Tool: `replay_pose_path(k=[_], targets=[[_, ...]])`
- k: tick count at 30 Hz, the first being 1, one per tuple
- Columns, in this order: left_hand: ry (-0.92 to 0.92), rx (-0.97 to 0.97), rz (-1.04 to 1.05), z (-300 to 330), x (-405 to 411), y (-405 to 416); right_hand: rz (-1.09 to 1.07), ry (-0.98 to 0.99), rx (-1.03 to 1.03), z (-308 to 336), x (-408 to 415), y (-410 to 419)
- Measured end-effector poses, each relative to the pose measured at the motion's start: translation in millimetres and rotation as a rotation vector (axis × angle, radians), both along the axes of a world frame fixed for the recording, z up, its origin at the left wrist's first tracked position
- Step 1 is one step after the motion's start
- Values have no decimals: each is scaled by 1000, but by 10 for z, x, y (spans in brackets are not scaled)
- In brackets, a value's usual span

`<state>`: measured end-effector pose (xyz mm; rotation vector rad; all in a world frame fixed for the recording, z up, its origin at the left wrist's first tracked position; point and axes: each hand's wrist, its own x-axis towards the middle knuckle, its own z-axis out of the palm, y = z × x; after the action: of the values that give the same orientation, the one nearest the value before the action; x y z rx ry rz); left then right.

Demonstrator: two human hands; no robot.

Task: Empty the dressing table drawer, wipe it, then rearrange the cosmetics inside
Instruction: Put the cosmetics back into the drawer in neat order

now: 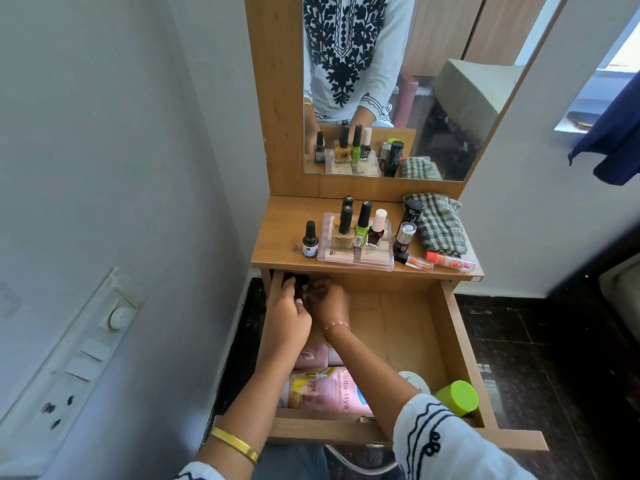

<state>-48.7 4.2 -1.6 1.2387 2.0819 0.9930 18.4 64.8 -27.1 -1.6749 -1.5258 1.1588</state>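
Your left hand and right hand sit together at the back left corner of the open drawer, mid-frame, fingers curled around small dark items I can't make out; pink bottles lie lower in the drawer, nail polishes above on the tabletop
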Motion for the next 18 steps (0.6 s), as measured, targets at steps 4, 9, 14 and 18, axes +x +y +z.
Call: replay_pose_path(k=[4, 9, 14, 18], targets=[[-20, -6, 24, 59, 38, -24, -53, 10, 14, 122, 178, -72], [-35, 65, -40, 205, 216, -60, -72, 44, 122, 426, 535, -234], [-117, 210, -175, 480, 478, -7, -161, 34, 306, 829, 909, -254], [-135, 283, -268, 685, 637, 106, -261, -38, 461, 1109, 1114, -19]])
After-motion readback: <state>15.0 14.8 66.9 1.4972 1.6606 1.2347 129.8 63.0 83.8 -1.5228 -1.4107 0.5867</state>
